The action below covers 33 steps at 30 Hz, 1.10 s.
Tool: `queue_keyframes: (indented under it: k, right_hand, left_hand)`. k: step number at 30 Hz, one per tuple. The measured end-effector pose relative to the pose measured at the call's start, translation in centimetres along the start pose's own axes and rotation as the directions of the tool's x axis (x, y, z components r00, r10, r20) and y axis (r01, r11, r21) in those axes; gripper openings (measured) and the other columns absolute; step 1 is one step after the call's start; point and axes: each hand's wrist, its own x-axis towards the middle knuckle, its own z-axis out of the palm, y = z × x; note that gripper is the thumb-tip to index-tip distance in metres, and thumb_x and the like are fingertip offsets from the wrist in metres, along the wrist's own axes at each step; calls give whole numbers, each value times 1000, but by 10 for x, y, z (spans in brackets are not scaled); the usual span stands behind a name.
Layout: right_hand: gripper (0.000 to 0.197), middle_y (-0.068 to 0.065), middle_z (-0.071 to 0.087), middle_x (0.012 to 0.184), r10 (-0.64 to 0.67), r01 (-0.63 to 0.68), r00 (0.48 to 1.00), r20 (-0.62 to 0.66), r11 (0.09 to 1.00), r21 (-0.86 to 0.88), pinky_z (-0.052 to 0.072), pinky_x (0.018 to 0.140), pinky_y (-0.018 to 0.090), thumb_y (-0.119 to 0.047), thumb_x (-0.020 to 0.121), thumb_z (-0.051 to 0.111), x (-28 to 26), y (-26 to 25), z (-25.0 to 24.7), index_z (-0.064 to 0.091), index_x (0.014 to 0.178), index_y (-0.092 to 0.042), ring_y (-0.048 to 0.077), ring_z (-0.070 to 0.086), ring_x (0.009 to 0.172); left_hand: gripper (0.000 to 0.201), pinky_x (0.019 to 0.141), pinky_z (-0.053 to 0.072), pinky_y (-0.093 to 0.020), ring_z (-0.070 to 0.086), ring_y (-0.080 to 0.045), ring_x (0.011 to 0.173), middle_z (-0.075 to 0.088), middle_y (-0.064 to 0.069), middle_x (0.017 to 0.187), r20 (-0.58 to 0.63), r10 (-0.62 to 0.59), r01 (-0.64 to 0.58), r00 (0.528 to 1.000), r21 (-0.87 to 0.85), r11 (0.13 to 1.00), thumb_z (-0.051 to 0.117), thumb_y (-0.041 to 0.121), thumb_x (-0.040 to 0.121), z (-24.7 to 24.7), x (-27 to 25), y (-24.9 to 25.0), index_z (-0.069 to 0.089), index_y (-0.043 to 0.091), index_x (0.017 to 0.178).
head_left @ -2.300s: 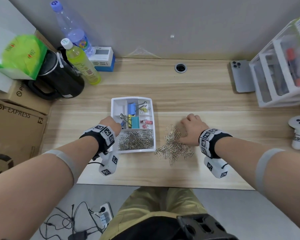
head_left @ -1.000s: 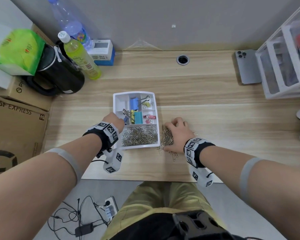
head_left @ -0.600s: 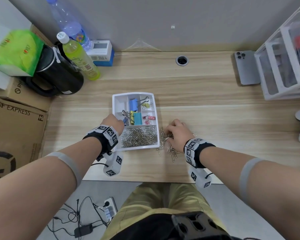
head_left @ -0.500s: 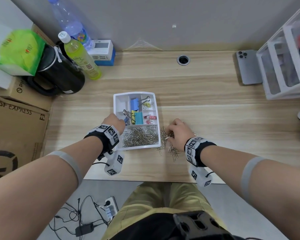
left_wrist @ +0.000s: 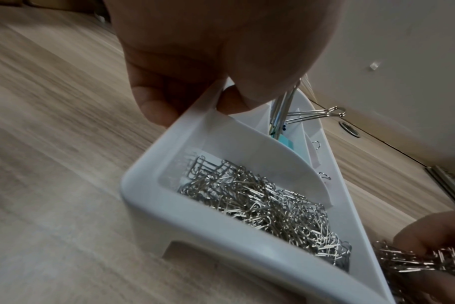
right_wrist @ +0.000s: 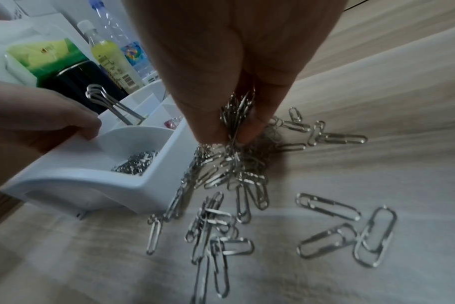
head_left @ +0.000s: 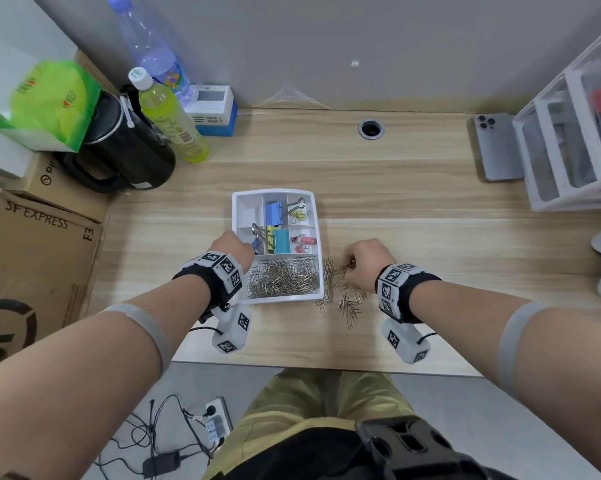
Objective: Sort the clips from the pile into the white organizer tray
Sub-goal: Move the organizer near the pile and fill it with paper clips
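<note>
Beside our white organizer tray (head_left: 240, 216), our right hand (head_left: 364, 263) pinching paper clips (right_wrist: 237, 115), left hand (head_left: 231, 249) gripping its rim.

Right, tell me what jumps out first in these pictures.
The white organizer tray at mid-desk, its near compartment heaped with silver paper clips. Just right of it, the right hand pinches a bunch from the loose clips on the desk, while the left hand grips the tray's left rim.
</note>
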Motion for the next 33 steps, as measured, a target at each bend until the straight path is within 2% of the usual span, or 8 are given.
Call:
queue_keyframes:
  k: [10,13,15,18,20,24,29,33]
  right_hand:
    - [15,-6,66,105,-168,161,985,38,975,154,43,61,12,-11,78,71,6,-57,-8,76,92,-15,3,58,70]
    - [14,-4,67,109,-226,216,974,34,959,183,50,83,21,-18,81,73,8,-75,5,76,94,-18,13,64,96]
    - [20,0,68,113,-270,259,960,76,957,131,43,92,20,-23,85,71,8,-81,13,76,104,-19,18,58,112]
    - [24,-2,70,113,-312,298,943,117,947,122,38,108,25,-20,88,65,7,-79,18,74,110,-21,17,57,114]
    - [27,-5,69,111,-321,315,946,43,944,99,50,99,35,-20,87,61,6,-72,15,73,110,-25,14,62,101]
    - [23,-13,58,102,-302,311,947,-111,947,78,54,80,28,-20,87,60,4,-52,-6,68,108,-24,2,56,81]
    - [45,3,54,127,-133,126,990,-57,986,-106,45,99,38,-29,85,57,17,-5,-24,56,128,-14,23,50,117]
    - [57,1,47,129,-210,202,977,-22,959,-199,43,101,38,-43,81,63,19,5,-8,53,131,-17,23,43,120]
  left_hand:
    - [11,63,41,-32,52,-25,76,50,-8,85,69,-14,15,998,-23,1000,43,17,96,-8,-1,2,43,7,102]
    - [13,65,42,-32,53,-26,79,52,-10,92,75,-10,12,997,-21,1000,43,19,96,-9,-2,2,42,8,101]
    - [12,63,41,-31,51,-23,72,51,-9,86,72,-7,8,997,-23,1000,44,19,96,-9,-2,2,43,7,99]
    - [11,56,38,-29,45,-17,61,49,-6,76,65,-2,3,998,-22,1000,43,17,96,-9,-2,2,46,6,95]
    - [12,53,36,-28,46,-16,61,48,-5,74,66,1,-1,998,-14,1000,43,17,95,-10,-3,3,47,6,95]
    - [12,51,35,-27,44,-14,61,49,-5,77,55,7,-7,998,1,1000,42,18,96,-12,-5,2,46,6,95]
    - [13,56,38,-28,45,-15,62,48,-4,78,51,-1,1,999,18,1000,43,20,96,-18,-5,-2,45,8,100]
    - [14,65,40,-30,49,-21,72,51,-9,93,51,-3,1,999,46,999,43,19,95,-22,-5,-6,47,9,103]
